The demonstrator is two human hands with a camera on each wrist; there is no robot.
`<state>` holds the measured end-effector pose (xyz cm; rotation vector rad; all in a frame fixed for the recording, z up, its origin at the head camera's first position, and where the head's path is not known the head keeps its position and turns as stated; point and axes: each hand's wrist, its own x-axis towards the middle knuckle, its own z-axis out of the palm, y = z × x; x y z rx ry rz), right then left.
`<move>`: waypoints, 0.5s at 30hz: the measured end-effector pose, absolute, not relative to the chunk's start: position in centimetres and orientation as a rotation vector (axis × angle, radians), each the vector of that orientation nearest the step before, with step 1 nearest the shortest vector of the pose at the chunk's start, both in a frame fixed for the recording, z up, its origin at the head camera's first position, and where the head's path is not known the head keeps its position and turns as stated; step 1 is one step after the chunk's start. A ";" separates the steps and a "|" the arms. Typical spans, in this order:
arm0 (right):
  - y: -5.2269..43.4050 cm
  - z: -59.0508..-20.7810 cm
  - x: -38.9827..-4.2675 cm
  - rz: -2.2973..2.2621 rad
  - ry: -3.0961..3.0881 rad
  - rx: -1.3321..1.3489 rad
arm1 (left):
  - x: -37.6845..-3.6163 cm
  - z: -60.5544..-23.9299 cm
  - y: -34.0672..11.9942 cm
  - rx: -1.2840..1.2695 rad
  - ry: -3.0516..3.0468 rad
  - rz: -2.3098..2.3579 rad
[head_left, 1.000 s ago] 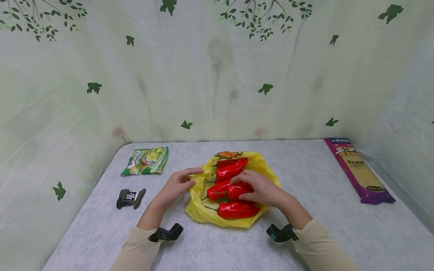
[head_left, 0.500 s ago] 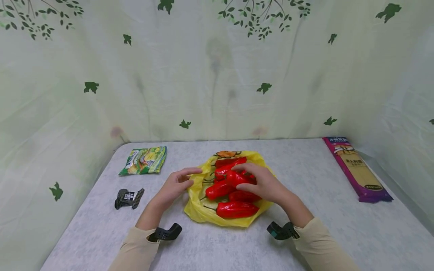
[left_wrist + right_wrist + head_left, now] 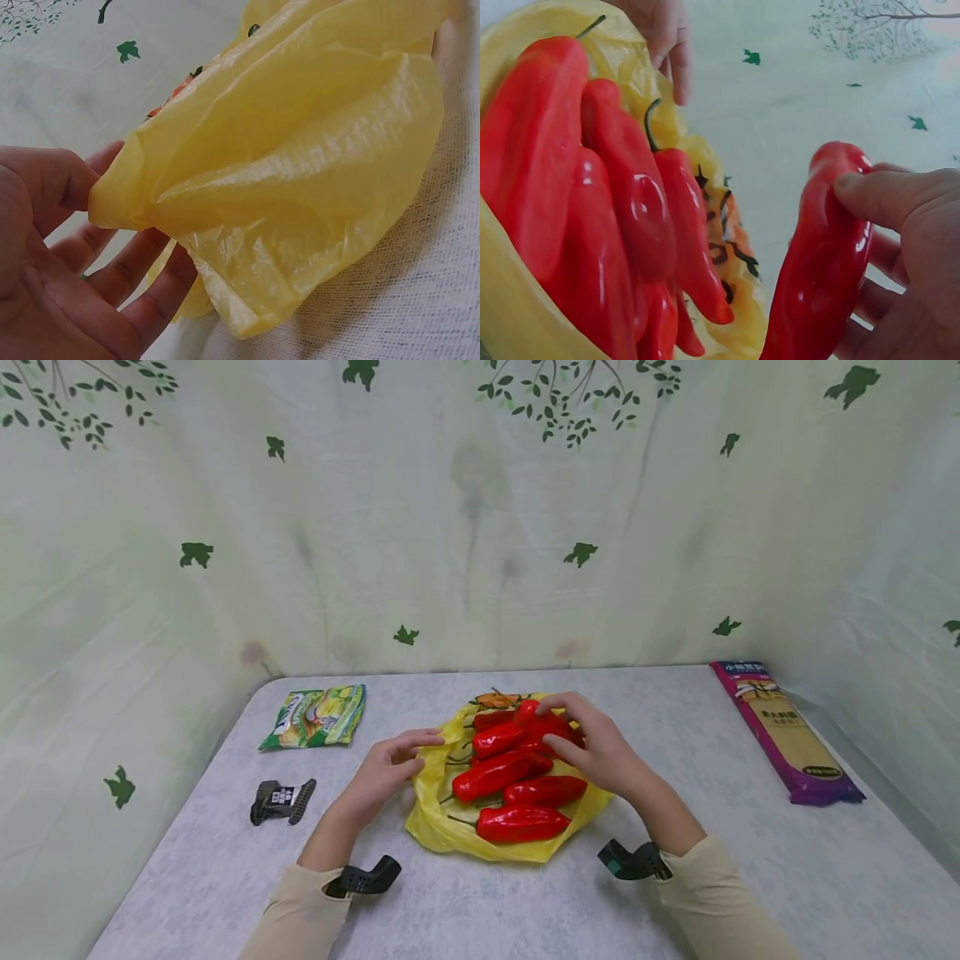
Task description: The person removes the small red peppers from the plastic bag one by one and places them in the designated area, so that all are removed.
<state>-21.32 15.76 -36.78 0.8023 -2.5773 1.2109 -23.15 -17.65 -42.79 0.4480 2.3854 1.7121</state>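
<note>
A yellow plastic bag (image 3: 431, 831) lies opened out on the table, with several long red peppers (image 3: 522, 824) with thin stems on it. My left hand (image 3: 382, 774) pinches the bag's left edge; in the left wrist view the thumb and fingers (image 3: 142, 300) are at the thin film (image 3: 300, 172). My right hand (image 3: 603, 747) holds one glossy red pepper (image 3: 817, 255) between thumb and fingers, above the back right of the bag. In the right wrist view this pepper is apart from the pile, its lower end cut off by the frame.
A green and yellow snack packet (image 3: 315, 717) lies at the back left. Nearer is a small black packet (image 3: 281, 802) with a white label. A long purple packet of noodles (image 3: 783, 727) lies along the right side. A leaf-print curtain (image 3: 465, 527) surrounds the table.
My right hand has lifted one red pepper from the pile and moved it up, back and slightly right. My left hand stays at the bag's edge. The head view has shifted slightly.
</note>
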 end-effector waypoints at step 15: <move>19.3 -37.0 -23.0 1.389 -2.464 0.406 | -23.2 -42.8 -17.7 0.455 2.369 1.721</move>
